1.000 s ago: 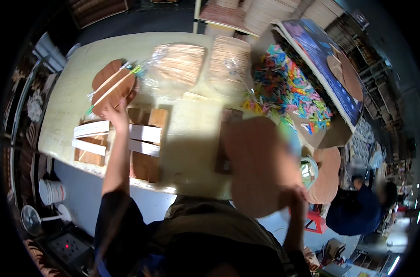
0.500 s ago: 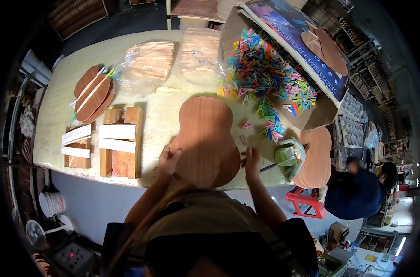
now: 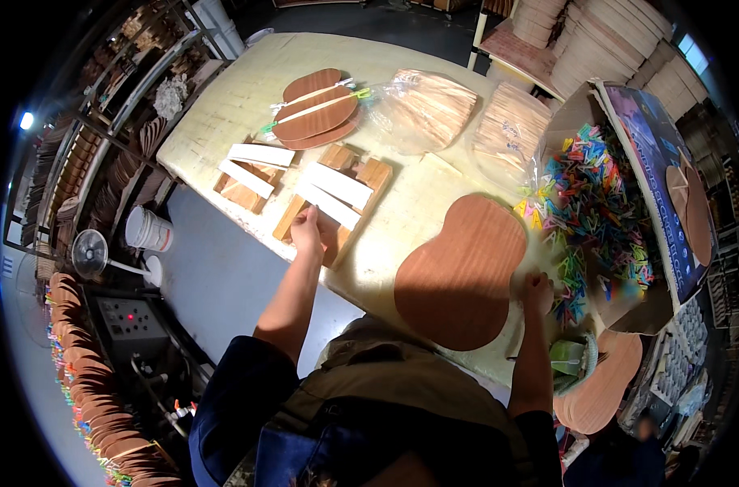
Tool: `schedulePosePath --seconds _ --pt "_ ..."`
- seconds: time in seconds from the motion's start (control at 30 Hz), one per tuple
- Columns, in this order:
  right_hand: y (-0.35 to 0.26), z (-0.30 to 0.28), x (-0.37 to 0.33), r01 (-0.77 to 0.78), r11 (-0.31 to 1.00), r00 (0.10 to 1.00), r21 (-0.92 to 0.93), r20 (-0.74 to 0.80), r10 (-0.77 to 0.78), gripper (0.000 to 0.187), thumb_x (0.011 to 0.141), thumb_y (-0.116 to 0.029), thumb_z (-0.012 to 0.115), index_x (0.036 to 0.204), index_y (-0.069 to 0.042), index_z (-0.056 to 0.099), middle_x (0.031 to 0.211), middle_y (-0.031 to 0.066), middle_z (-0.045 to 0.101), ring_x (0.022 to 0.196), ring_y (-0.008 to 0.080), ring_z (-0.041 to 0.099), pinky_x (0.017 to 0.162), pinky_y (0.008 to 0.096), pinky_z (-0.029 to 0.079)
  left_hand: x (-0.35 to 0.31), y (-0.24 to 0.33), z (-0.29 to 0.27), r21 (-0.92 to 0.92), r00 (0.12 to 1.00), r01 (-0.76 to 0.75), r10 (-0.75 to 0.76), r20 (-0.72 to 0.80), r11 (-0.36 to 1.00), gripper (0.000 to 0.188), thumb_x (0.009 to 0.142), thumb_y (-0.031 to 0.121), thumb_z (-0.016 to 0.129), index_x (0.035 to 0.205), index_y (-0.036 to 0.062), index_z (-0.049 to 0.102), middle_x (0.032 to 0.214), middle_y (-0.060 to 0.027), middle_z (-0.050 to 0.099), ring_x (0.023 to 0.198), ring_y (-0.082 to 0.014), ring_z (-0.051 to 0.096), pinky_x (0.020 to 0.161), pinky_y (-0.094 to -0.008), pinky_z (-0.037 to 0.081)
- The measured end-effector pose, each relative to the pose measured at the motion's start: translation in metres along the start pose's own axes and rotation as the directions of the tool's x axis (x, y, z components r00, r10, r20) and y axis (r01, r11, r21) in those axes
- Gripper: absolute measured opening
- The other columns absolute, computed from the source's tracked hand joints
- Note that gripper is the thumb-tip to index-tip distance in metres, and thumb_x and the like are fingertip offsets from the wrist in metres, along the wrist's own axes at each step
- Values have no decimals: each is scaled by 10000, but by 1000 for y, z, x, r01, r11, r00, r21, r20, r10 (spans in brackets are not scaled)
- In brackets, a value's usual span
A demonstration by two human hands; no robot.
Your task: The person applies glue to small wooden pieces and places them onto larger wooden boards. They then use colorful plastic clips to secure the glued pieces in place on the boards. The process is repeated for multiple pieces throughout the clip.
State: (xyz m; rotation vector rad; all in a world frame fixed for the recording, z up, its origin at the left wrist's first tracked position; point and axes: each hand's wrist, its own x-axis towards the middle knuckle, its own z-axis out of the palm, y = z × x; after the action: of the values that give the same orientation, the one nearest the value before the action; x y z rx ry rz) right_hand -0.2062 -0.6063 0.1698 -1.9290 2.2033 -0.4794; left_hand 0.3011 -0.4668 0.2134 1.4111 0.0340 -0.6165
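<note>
A reddish-brown guitar-shaped wooden panel (image 3: pixel 464 272) lies flat near the table's front edge. My left hand (image 3: pixel 307 234) is at a wooden block frame (image 3: pixel 377 174), its fingers closed at the near edge of a white strip (image 3: pixel 330 204) lying across it. Another white strip (image 3: pixel 342 185) lies above that one. Just off the panel's right edge is my right hand (image 3: pixel 537 292), with curled fingers; anything inside them is hidden. A green container (image 3: pixel 566 355) stands beside my right forearm.
A second block frame (image 3: pixel 243 195) bears white strips. Behind it lie clipped oval panels (image 3: pixel 314 109) and bagged wooden strips (image 3: pixel 430 105). Colourful clips (image 3: pixel 601 215) spill from a cardboard box (image 3: pixel 657 174) at the right. Another guitar-shaped panel (image 3: pixel 601 385) sits at the front right.
The view has turned left. My left hand has let go of the panel's left edge and moved left to the white strips. My right hand remains by the panel's right side, fingers more curled.
</note>
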Motion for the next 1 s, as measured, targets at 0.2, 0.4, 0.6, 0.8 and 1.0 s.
schedulePosePath --seconds 0.2,0.4,0.6,0.8,1.0 --pt "9 0 -2 47 991 998 127 28 -51 364 807 -411 626 827 -49 607 749 161 629 697 352 613 635 482 475 14 3 6 -248 956 266 -288 -58 932 74 863 83 644 794 83 617 703 15 567 550 -90 488 435 -213 381" --pt "7 -11 -28 -286 693 955 662 141 259 318 860 -320 657 943 -13 640 632 49 619 534 141 548 513 285 441 -37 1 44 -132 905 -272 300 301 953 62 850 12 645 827 61 616 745 5 588 694 -97 534 625 -204 437" --pt "-14 -29 -54 -444 -102 893 890 449 33 128 918 -108 541 939 -14 625 893 120 669 819 241 653 753 332 539 -165 -39 130 -78 91 -933 440 894 351 110 715 -34 656 762 46 597 863 -136 585 850 -334 559 753 -402 479" --pt "-19 -20 -63 -411 -335 905 848 425 -34 105 891 -4 509 893 5 613 973 165 663 926 296 647 844 387 536 -187 -76 161 -183 -35 -912 375 926 367 57 762 0 617 777 27 569 1003 -142 607 983 -355 568 816 -420 479" --pt "-35 -16 -69 -437 -427 887 792 457 -59 99 875 16 533 904 8 628 933 148 665 872 277 649 770 357 547 -183 -88 164 -193 -33 -896 374 927 400 63 744 1 629 751 31 574 962 -126 614 949 -338 575 807 -407 478"
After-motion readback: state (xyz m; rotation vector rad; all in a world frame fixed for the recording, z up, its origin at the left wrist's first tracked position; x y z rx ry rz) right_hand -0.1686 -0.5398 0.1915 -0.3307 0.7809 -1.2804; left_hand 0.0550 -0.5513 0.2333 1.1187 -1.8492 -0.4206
